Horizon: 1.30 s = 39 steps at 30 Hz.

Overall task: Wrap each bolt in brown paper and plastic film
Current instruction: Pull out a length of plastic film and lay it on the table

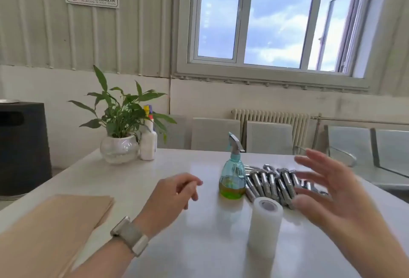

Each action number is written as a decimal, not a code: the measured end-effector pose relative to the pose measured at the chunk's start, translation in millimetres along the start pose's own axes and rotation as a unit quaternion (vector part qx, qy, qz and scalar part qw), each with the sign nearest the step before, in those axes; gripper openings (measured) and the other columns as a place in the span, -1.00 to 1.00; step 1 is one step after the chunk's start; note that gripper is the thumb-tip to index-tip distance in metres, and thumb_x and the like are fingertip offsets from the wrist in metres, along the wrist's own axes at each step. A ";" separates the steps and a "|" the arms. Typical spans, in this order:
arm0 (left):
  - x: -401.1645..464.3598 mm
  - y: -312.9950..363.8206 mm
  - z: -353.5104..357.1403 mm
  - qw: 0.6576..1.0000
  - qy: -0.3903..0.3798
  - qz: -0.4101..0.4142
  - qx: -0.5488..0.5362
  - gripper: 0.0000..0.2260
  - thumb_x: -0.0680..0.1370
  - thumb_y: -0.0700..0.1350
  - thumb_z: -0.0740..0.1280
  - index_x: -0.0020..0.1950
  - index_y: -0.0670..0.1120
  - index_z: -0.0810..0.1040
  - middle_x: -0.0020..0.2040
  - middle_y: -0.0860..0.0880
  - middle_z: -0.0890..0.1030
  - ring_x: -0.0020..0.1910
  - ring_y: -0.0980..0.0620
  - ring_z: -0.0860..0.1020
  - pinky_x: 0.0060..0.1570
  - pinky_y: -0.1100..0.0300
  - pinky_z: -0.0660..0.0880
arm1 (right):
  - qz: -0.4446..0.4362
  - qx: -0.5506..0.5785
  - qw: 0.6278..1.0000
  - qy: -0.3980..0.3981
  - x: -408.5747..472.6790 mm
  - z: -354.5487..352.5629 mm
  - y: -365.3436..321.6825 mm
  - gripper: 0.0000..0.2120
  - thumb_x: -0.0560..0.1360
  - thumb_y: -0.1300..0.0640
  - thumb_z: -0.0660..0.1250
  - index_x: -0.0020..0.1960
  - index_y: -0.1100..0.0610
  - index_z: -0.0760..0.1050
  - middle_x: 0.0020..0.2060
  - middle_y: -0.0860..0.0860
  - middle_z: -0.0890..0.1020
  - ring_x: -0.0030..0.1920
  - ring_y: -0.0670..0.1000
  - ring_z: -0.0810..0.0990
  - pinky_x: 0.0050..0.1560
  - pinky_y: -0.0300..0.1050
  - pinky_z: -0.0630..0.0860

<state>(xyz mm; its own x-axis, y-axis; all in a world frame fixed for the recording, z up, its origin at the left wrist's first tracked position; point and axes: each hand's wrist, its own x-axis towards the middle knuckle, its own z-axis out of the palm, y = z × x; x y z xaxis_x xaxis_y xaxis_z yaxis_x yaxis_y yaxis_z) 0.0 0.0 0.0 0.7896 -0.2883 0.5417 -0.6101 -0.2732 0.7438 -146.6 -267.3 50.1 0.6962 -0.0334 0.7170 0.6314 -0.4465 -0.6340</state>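
Observation:
Several silver bolts [271,183] lie in a row on the white table [124,173], right of centre. My right hand [329,191] hovers just above their near right end, fingers spread and straight, holding nothing. A roll of white plastic film [265,224] stands upright in front of the bolts. Sheets of brown paper [55,226] lie stacked at the near left. My left hand [170,191], with a watch on the wrist, hangs over the table's middle with loosely curled fingers and holds nothing.
A blue spray bottle [233,175] with green liquid stands just left of the bolts. A potted plant [119,144] and a white bottle [148,142] stand at the far left corner. Chairs [215,133] line the table's far side.

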 end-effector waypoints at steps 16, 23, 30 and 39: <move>24.2 -25.6 23.5 0.988 -0.025 -0.106 -0.112 -0.75 0.65 0.00 0.19 0.02 -0.06 0.64 -0.11 -0.04 0.68 -0.18 -0.05 0.67 -0.22 0.06 0.57 | 0.318 0.207 0.912 -0.154 52.4 114.2 101.6 -0.43 0.26 -0.02 0.61 0.23 0.04 0.56 0.10 0.12 0.66 0.12 0.13 0.64 0.09 0.05 0.60; 14.3 -34.1 26.8 0.983 -0.029 -0.095 -0.158 -0.89 0.55 0.02 0.35 -0.07 0.09 0.68 -0.15 0.00 0.69 -0.21 -0.02 0.67 -0.22 0.18 0.56 | 0.285 0.231 0.910 -0.191 45.2 122.0 109.1 -0.51 0.32 -0.13 0.58 0.20 -0.04 0.60 0.15 0.08 0.66 0.17 0.12 0.63 0.11 0.00 0.58; 11.6 -34.3 26.3 0.997 0.000 -0.060 -0.038 -0.86 0.50 -0.19 0.39 -0.17 0.03 0.68 -0.27 0.07 0.69 -0.28 0.08 0.67 -0.18 0.20 0.59 | 0.269 0.213 0.921 -0.183 42.0 125.9 109.6 -0.56 0.32 -0.15 0.56 0.14 -0.04 0.61 0.11 0.05 0.68 0.16 0.06 0.64 0.18 0.00 0.58; 15.4 -39.0 33.3 0.983 -0.007 -0.146 -0.114 -0.83 0.56 -0.24 0.27 -0.19 -0.09 0.57 -0.30 0.04 0.62 -0.31 0.08 0.59 -0.33 0.19 0.54 | 0.294 0.248 0.908 -0.165 39.3 130.1 108.9 -0.53 0.33 -0.15 0.54 0.08 0.13 0.58 -0.08 0.09 0.62 -0.05 0.07 0.60 -0.01 -0.01 0.52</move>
<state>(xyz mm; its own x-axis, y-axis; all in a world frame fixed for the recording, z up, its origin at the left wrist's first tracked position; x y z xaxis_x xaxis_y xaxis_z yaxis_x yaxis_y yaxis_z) 33.7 -24.3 -33.7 0.9269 -0.2411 0.2875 -0.3254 -0.1349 0.9359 -6.0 -200.9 -28.4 0.9755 0.1708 0.1385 0.1365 0.0232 -0.9904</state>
